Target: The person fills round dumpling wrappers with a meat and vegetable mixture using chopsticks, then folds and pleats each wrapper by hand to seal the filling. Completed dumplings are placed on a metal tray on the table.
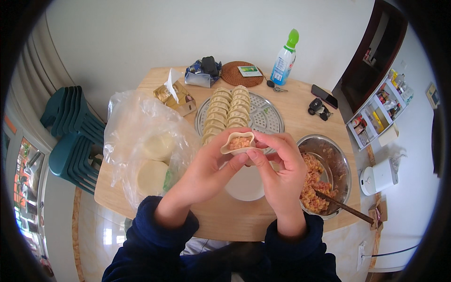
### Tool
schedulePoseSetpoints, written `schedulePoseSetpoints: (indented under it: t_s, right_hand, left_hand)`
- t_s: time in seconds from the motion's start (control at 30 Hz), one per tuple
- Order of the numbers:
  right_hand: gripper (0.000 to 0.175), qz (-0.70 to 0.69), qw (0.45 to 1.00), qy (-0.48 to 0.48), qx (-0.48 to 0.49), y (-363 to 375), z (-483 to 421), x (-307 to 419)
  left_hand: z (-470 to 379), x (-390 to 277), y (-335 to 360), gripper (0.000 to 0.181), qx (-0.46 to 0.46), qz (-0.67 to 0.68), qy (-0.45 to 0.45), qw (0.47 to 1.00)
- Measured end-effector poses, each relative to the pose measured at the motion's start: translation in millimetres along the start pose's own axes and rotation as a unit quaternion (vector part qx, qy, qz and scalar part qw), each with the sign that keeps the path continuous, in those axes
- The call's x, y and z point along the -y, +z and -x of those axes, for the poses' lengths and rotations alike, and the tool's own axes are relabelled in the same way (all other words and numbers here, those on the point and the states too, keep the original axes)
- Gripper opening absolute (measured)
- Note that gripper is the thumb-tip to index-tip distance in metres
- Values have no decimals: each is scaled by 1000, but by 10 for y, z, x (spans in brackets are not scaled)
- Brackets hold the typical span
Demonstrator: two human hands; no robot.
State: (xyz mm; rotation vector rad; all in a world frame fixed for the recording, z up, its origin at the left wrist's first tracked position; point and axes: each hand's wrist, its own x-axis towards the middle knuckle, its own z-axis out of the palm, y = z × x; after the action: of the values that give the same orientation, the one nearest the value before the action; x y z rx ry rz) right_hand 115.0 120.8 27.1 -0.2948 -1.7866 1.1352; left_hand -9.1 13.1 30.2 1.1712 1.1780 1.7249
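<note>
Between my fingers is a half-folded dumpling (240,142), its wrapper cupped around pinkish meat filling and its top gaping. My left hand (208,169) cradles it from the left, while my right hand (282,160) pinches the wrapper's right edge with thumb and fingers. Below them lies a white plate (245,185), partly covered by my hands. Just beyond, two rows of folded dumplings (229,107) rest on a perforated steel steamer tray (269,114). Round dough wrappers (153,176) sit in a clear plastic bag (130,116) at left. At right, a steel bowl (343,165) holds meat filling (313,183).
Wooden chopsticks (347,206) lean out over the bowl's rim. Toward the wall stand a tissue box (179,97), a blue pouch (199,77), a woven mat (234,75) and a green-capped bottle (283,65). Keys (319,107) and a phone (324,96) lie near the table's right edge.
</note>
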Motion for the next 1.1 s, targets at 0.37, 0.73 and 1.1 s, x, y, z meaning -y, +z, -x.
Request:
schedulePoseSetpoints:
  t_s: [0.37, 0.73, 1.1]
  right_hand:
    - [16, 70, 995, -65, -23, -38, -6, -41]
    - [6, 52, 998, -21, -37, -22, 9, -67]
    - [21, 96, 992, -77, -28, -13, -18, -17]
  left_hand:
    - [-2, -53, 30, 52, -3, 15, -32, 999]
    - [-74, 95, 38, 41, -132, -43, -35, 990]
    - [-57, 166, 49, 52, -59, -51, 57, 995]
